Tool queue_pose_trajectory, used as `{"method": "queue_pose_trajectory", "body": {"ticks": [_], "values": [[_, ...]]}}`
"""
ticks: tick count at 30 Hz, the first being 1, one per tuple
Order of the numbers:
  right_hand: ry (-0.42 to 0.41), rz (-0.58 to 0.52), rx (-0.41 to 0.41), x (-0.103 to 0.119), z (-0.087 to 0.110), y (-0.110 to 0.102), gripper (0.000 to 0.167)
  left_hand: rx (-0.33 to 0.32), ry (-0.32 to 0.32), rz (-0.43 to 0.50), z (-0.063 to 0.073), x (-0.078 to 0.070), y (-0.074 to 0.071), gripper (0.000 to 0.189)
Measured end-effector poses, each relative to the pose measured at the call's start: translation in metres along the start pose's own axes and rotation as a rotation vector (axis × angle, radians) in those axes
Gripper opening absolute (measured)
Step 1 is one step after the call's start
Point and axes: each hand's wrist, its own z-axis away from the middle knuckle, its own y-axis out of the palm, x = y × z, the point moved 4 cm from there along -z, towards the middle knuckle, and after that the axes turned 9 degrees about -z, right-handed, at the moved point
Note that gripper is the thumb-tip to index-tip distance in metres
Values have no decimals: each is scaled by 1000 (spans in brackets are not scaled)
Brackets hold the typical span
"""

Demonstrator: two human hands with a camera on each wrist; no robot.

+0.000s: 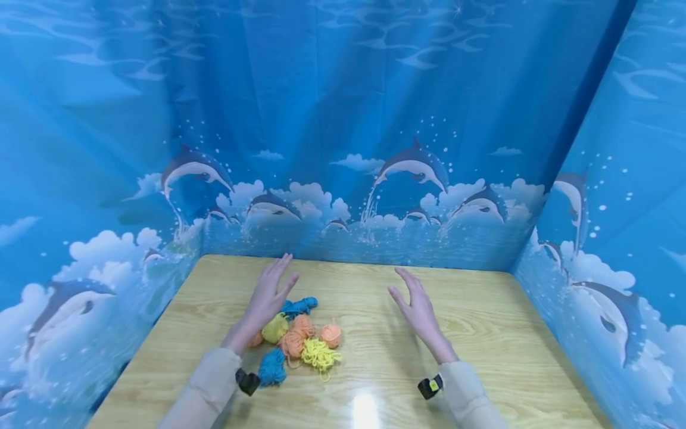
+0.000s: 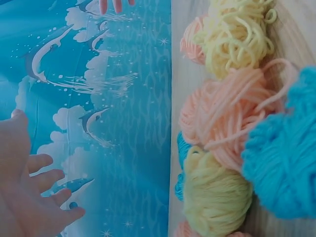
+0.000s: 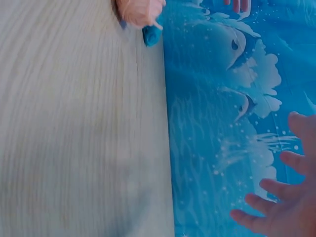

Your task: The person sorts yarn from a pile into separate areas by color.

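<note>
A cluster of small yarn balls lies on the left half of the wooden table. It has a blue skein [image 1: 299, 306] at the back, a yellow-green ball [image 1: 275, 328], orange balls [image 1: 292, 344], a loose bright yellow bundle [image 1: 320, 356] and a blue ball [image 1: 272, 367] nearer the front. A smaller orange ball [image 1: 331, 335] sits at the cluster's right. My left hand [image 1: 266, 296] is raised above the cluster's left side, fingers straight, holding nothing. To the right, my right hand [image 1: 418, 307] hovers over bare wood, fingers extended and holding nothing.
The wooden table [image 1: 482, 333] reaches back to a blue curtain [image 1: 343, 119] printed with dolphins and clouds. More of this curtain [image 1: 632, 208] hangs along the right side and the left. Small black cameras [image 1: 430, 386] are strapped at both wrists.
</note>
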Motion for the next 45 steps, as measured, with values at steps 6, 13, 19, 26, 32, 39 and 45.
{"method": "queue_pose_trajectory", "body": {"ticks": [6, 13, 19, 26, 32, 39, 45], "values": [[0, -100, 15, 5, 1, 19, 55, 24, -20, 81, 10, 3, 2, 59], [1, -188, 78, 6, 6, 45, 56, 66, -92, 152, 22, 5, 10, 57], [18, -309, 135, 9, 10, 63, 52, 69, -120, 131, 29, 4, 17, 44], [44, -342, 212, 10, 13, 85, 50, 84, -141, 96, 39, 1, 25, 37], [55, -373, 298, 11, 17, 101, 49, 116, -152, 88, 47, -1, 28, 38], [34, -365, 405, 12, 22, 113, 50, 149, -141, 76, 55, 0, 32, 38], [36, -347, 456, 14, 26, 122, 50, 158, -100, 30, 59, 1, 37, 34]]}}
